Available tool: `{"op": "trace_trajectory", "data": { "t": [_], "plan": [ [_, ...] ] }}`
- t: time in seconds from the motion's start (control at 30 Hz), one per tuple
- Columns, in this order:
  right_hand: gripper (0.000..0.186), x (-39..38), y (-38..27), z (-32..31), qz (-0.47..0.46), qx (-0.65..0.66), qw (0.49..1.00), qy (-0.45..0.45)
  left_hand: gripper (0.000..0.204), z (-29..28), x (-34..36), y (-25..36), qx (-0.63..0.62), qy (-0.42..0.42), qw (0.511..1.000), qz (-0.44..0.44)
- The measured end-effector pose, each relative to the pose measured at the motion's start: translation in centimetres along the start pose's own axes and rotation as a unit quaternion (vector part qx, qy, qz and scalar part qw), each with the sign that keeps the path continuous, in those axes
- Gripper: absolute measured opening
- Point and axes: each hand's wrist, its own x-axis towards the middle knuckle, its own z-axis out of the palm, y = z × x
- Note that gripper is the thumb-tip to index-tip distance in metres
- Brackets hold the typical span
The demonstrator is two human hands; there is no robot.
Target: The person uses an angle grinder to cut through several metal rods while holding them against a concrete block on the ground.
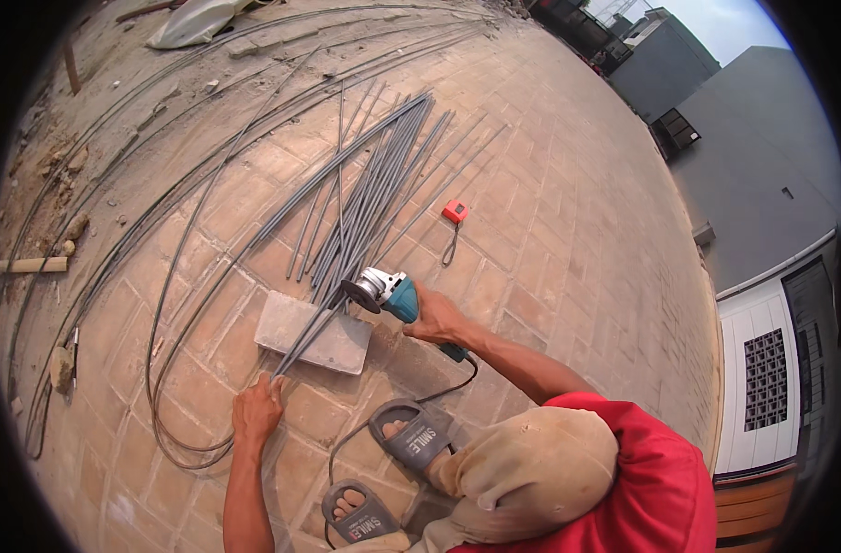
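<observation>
My right hand [436, 315] is wrapped round the teal body of an angle grinder [395, 293] with a silver head. The grinder's dark disc [361, 293] stands close beside a few grey steel rods; whether it touches them I cannot tell. These rods [308, 337] lie across a pale concrete block [338, 341]. Below the block, my left hand [257, 410] is closed on their near ends. Beyond, a pile of cut steel rods [376, 194] fans out over the paving.
A red tape measure [455, 212] with a dark strap lies right of the pile. Long bent rods [158, 405] loop along the left. The grinder's black cord [347, 441] runs past my sandals [411, 435]. A wooden stick [29, 264] lies far left; a grey wall [761, 166] stands right.
</observation>
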Motion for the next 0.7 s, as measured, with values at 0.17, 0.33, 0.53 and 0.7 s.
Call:
{"op": "trace_trajectory", "data": {
  "t": [0.17,0.33,0.53,0.7],
  "plan": [
    [0.095,-0.6,-0.7,-1.0,0.061,0.005,0.997,-0.049,0.04,0.3,0.4,0.5,-0.017,-0.009,1.0,0.011],
    [0.096,-0.6,-0.2,-0.3,0.025,0.014,0.999,-0.014,0.04,0.0,0.3,0.0,-0.013,-0.008,1.0,0.002],
    [0.094,-0.1,-0.5,-0.4,0.043,0.013,0.999,-0.03,0.04,0.4,0.1,0.0,-0.013,-0.003,1.0,-0.003],
    [0.087,0.3,0.0,-0.4,0.021,0.013,1.0,-0.019,0.039,0.6,0.2,0.3,-0.032,0.004,0.999,-0.003]
  ]
}}
